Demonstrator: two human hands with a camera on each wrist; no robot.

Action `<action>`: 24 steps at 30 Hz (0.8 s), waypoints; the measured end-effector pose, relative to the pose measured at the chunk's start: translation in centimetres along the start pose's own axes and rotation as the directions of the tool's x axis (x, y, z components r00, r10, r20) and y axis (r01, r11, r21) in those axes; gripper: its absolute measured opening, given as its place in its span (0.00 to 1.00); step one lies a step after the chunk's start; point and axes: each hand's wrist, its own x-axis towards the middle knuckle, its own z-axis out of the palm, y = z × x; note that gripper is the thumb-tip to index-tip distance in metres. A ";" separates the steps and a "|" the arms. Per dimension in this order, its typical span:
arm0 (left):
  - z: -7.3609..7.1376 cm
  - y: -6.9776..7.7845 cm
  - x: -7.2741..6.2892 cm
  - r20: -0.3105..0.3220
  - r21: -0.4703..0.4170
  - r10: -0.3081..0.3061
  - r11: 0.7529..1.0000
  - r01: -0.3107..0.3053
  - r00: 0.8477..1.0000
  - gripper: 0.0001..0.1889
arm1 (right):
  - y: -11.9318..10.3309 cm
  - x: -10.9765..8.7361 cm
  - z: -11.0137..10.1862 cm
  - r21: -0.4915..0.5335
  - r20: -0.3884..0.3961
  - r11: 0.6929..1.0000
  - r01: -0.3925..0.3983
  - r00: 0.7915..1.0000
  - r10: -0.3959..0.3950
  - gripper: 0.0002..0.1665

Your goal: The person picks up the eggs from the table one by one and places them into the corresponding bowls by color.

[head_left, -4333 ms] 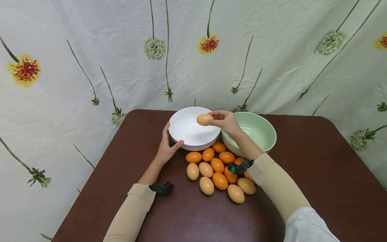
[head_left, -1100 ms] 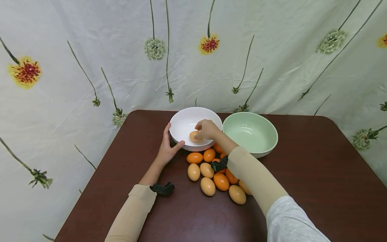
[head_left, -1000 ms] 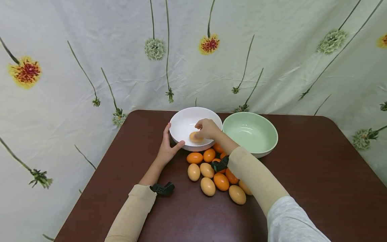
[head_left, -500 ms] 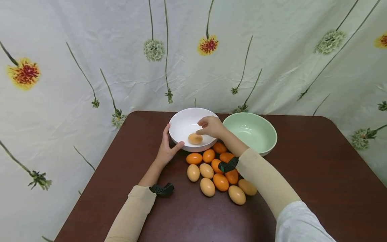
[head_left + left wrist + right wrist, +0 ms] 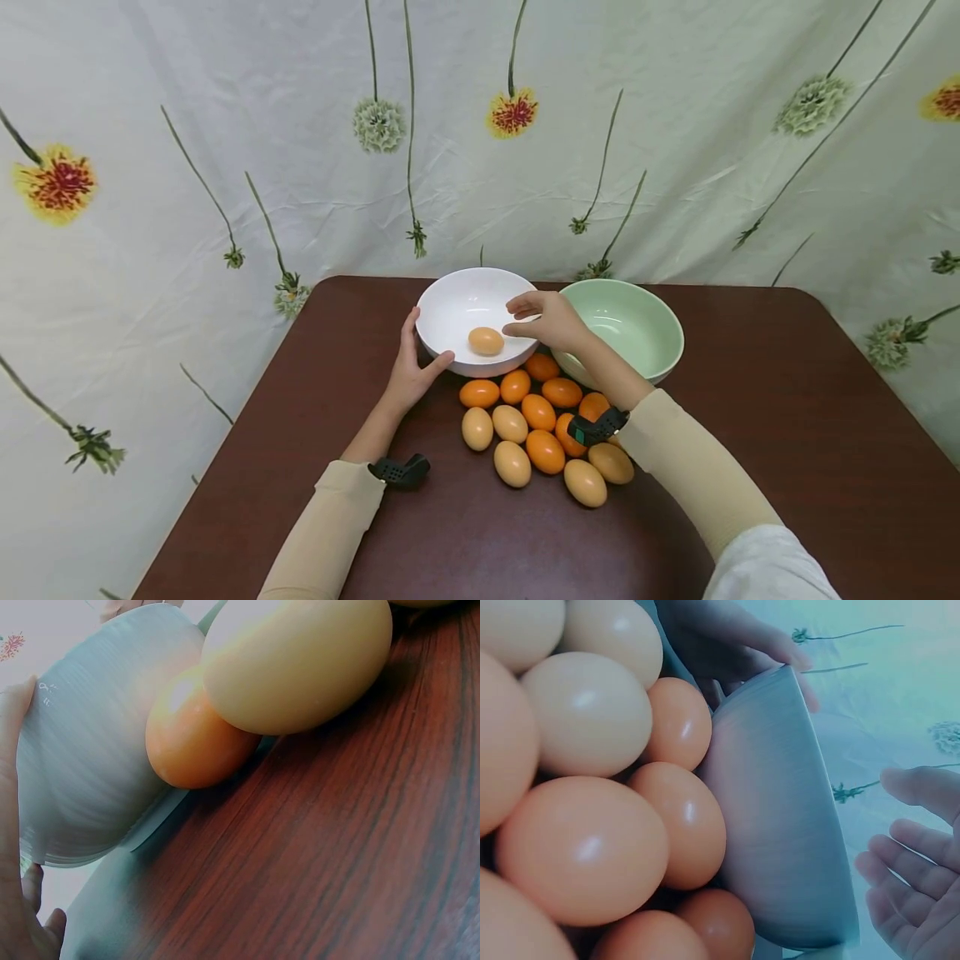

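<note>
One tan egg [image 5: 486, 341] lies alone inside the white bowl [image 5: 453, 312]. My left hand [image 5: 408, 373] holds this bowl at its left side, thumb along the near rim and fingers around the outer wall. Over the bowl's right rim hovers my right hand [image 5: 551, 321], fingers parted and apart from the egg. The right wrist view shows that hand's palm [image 5: 937, 907] with nothing in it. Several orange eggs [image 5: 545, 452] and tan eggs [image 5: 512, 464] lie grouped on the table in front of the bowls, some partly hidden by the right wrist.
A pale green bowl [image 5: 648, 321] stands to the right of the white one, partly behind the right forearm. Both are near the far edge of the dark brown table [image 5: 480, 542]. Behind it hangs a flower-print cloth [image 5: 300, 108].
My right hand, which held the tan egg above the white bowl, lowered it inside and let go. It has since drawn up and to the right. The left hand stays on the bowl.
</note>
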 end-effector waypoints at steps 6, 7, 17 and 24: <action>0.0 0.2 0.0 0.004 0.001 -0.008 1.000 0.008 1.000 0.48 | 0.7 -1.6 -0.7 0.045 -0.031 0.999 0.004 1.000 -0.003 0.25; 0.0 0.2 0.0 0.004 -0.001 -0.008 1.000 0.008 1.000 0.48 | 0.8 -1.8 -0.8 0.055 -0.035 0.998 0.007 0.999 -0.005 0.25; -0.1 0.2 0.0 -0.001 0.004 -0.011 1.000 0.011 1.000 0.48 | 1.2 -4.4 -1.9 0.130 -0.073 0.991 0.028 0.997 -0.019 0.25; 0.0 0.3 -0.1 0.000 0.001 -0.011 1.000 0.011 1.000 0.48 | 2.8 -7.0 -2.6 0.185 -0.093 0.982 0.042 0.995 -0.026 0.23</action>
